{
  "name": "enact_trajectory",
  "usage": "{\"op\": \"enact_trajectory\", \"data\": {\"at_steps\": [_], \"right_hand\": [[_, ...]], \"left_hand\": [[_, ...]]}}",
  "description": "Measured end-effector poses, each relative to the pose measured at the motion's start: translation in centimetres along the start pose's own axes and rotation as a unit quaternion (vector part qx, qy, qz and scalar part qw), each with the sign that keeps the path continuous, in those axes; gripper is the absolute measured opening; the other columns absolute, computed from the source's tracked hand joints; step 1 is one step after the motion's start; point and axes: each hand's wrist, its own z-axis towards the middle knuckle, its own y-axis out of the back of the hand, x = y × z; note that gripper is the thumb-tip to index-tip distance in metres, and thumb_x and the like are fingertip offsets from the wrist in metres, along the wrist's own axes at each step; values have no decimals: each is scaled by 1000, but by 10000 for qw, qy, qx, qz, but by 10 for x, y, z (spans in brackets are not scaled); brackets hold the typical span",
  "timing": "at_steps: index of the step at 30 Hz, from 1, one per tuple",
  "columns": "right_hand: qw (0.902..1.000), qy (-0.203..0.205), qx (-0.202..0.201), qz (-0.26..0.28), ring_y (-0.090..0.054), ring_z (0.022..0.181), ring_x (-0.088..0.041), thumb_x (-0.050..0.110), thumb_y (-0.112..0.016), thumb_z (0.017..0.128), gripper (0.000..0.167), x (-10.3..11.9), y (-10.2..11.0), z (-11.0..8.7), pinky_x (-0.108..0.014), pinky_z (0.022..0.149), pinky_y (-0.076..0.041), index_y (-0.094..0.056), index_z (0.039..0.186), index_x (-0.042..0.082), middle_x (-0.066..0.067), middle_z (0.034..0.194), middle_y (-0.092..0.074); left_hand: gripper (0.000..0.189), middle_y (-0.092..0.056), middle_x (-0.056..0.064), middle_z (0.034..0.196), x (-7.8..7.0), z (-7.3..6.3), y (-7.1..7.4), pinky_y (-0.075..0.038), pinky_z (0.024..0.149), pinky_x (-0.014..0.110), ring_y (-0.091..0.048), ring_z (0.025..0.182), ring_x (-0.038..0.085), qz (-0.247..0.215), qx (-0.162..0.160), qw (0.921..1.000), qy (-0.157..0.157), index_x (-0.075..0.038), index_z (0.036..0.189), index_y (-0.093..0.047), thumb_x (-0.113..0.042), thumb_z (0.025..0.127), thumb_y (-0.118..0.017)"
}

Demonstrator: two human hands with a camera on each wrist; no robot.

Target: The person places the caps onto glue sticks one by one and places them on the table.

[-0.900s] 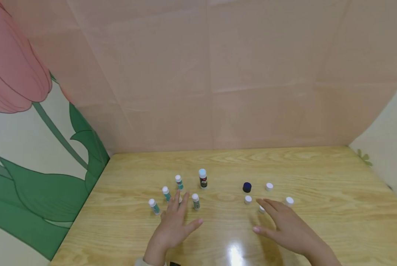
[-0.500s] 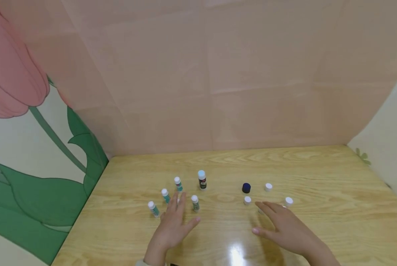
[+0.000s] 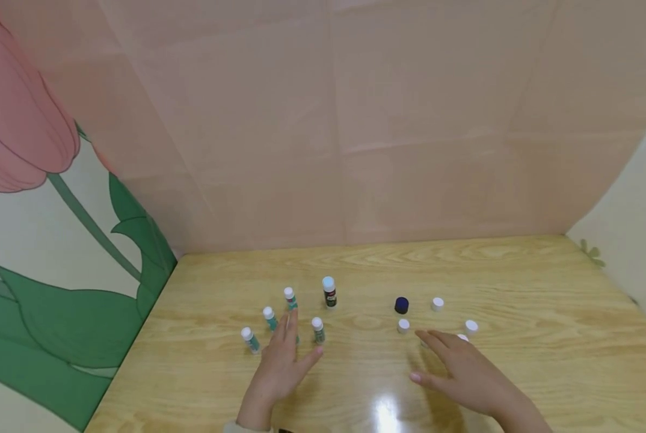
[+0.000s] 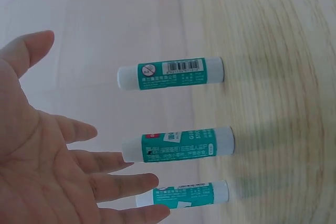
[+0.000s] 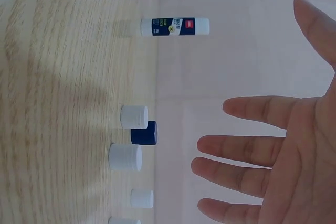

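My left hand [image 3: 278,368] is held over the near side of a group of glue sticks, fingers extended and thumb spread, holding nothing. Several upright glue sticks have teal labels, such as one glue stick [image 4: 173,73] beside the left fingers in the left wrist view; the hand partly hides another. Behind them stands a larger navy-labelled glue stick [image 3: 330,294]. My right hand [image 3: 461,371], palm bare and fingers apart, hovers by a scatter of small caps. Among these are a dark blue cap [image 3: 401,305] and several white ones, including a white cap [image 5: 126,157]. The right hand partly covers some caps.
The wood-grain table [image 3: 366,373] reaches back to a pinkish cloth backdrop [image 3: 344,150]. A tulip-print panel [image 3: 79,288] borders the left side, and a pale panel [image 3: 637,222] the right. A bright light reflection lies on the tabletop between the hands.
The head view has shifted slightly. The left thumb and fingers have moved a little, and a white cap behind the right hand now shows more. The glue sticks and caps have stayed in place.
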Motion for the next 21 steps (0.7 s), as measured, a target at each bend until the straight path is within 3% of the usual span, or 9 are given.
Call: {"op": "enact_trajectory", "data": {"at_steps": [21], "right_hand": [[9998, -61, 116, 171, -46, 102, -36, 47, -58, 76, 64, -5, -4, 2, -52, 80, -37, -46, 121, 3, -19, 115, -48]], "left_hand": [[84, -16, 21, 137, 7, 5, -5, -32, 84, 57, -30, 114, 45, -308, -207, 9993, 34, -6, 137, -11, -59, 79, -41]]}}
